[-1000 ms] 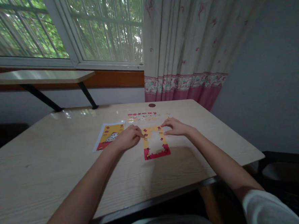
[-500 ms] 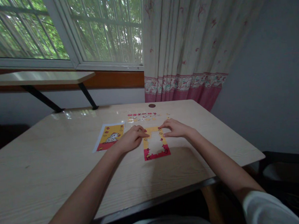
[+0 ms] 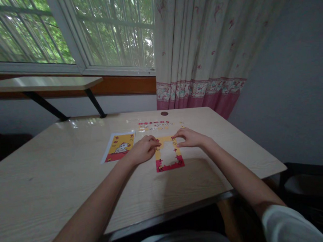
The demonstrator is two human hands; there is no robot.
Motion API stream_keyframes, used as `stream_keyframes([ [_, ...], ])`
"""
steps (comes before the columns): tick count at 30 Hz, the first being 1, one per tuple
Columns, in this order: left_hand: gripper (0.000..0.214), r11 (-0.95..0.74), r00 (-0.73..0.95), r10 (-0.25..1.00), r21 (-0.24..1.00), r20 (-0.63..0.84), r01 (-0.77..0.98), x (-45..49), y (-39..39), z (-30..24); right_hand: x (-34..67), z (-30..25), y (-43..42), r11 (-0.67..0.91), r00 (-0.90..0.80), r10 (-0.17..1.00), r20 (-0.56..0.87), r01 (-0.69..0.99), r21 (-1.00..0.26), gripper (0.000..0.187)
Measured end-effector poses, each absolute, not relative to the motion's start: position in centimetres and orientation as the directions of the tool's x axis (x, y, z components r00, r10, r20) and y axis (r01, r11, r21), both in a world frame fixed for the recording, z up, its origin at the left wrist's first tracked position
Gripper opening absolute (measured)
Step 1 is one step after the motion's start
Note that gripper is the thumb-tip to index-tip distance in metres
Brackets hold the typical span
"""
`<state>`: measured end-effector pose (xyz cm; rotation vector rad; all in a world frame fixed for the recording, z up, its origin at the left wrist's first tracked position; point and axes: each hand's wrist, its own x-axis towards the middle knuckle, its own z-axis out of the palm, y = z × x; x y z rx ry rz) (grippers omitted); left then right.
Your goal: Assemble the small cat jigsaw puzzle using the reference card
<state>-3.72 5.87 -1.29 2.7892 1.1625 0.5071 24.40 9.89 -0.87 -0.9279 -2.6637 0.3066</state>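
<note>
A partly assembled jigsaw puzzle (image 3: pixel 170 168) lies flat on the table, its border joined into a rectangle, yellow above and red along the bottom. Bare tabletop shows through its middle. My left hand (image 3: pixel 144 149) is closed at the upper left corner, curled fingers and thumb pressed onto the border. At the upper right side rests my right hand (image 3: pixel 191 137), index finger and thumb apart and touching the edge. Loose puzzle pieces (image 3: pixel 153 123) lie in rows beyond the puzzle, red ones farthest back. A few more pieces (image 3: pixel 182 123) lie past my right hand.
Left of the puzzle lies a reference picture (image 3: pixel 120 147) of a white cartoon animal on yellow and red. The wooden table (image 3: pixel 72 185) has a raised shelf (image 3: pixel 44 83) on dark legs at the back left. A curtain (image 3: pixel 198 60) hangs behind; a dark chair (image 3: pixel 313 184) stands right.
Both hands stay at the puzzle's upper corners, with only a slight shift of the left fingertips. The view has moved a little.
</note>
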Motion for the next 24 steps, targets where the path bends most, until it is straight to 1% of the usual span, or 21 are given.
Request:
stream_keyframes([
  [2, 0.032, -0.673, 0.618, 0.733, 0.175, 0.285, 0.718, -3.9, 5.8, -1.1, 24.5, -0.9, 10.0, 0.766, -0.744, 0.634, 0.210, 0.568, -0.302, 0.049],
  [5, 0.036, -0.629, 0.580, 0.766, 0.144, 0.277, 0.764, -4.1, 5.9, -1.0, 24.6, -1.0, 10.0, 0.769, -0.745, 0.630, 0.217, 0.561, -0.308, 0.048],
  [11, 0.039, -0.622, 0.578, 0.774, 0.143, 0.258, 0.769, -4.2, 6.0, -1.1, 24.5, -0.9, 9.9, 0.775, -0.750, 0.623, 0.224, 0.551, -0.310, 0.049],
  [13, 0.039, -0.625, 0.581, 0.772, 0.141, 0.259, 0.768, -4.2, 6.0, -1.1, 24.8, -1.0, 10.2, 0.758, -0.727, 0.647, 0.230, 0.580, -0.299, 0.046],
  [15, 0.039, -0.624, 0.582, 0.772, 0.134, 0.254, 0.770, -4.2, 6.0, -1.1, 25.6, -1.2, 10.7, 0.699, -0.649, 0.715, 0.260, 0.665, -0.263, 0.041],
  [17, 0.040, -0.626, 0.586, 0.771, 0.128, 0.250, 0.769, -4.2, 6.0, -1.1, 26.8, -1.6, 11.5, 0.588, -0.522, 0.800, 0.296, 0.780, -0.215, 0.035],
  [19, 0.040, -0.628, 0.588, 0.769, 0.127, 0.250, 0.768, -4.3, 6.1, -1.2, 27.9, -2.1, 12.2, 0.474, -0.413, 0.862, 0.295, 0.863, -0.177, 0.033],
  [21, 0.040, -0.627, 0.587, 0.770, 0.128, 0.251, 0.768, -4.3, 6.1, -1.3, 28.7, -2.5, 12.8, 0.395, -0.343, 0.897, 0.278, 0.905, -0.160, 0.033],
  [24, 0.039, -0.626, 0.586, 0.771, 0.124, 0.249, 0.770, -4.3, 6.2, -1.4, 28.9, -3.0, 13.1, 0.342, -0.290, 0.916, 0.277, 0.926, -0.160, 0.035],
])
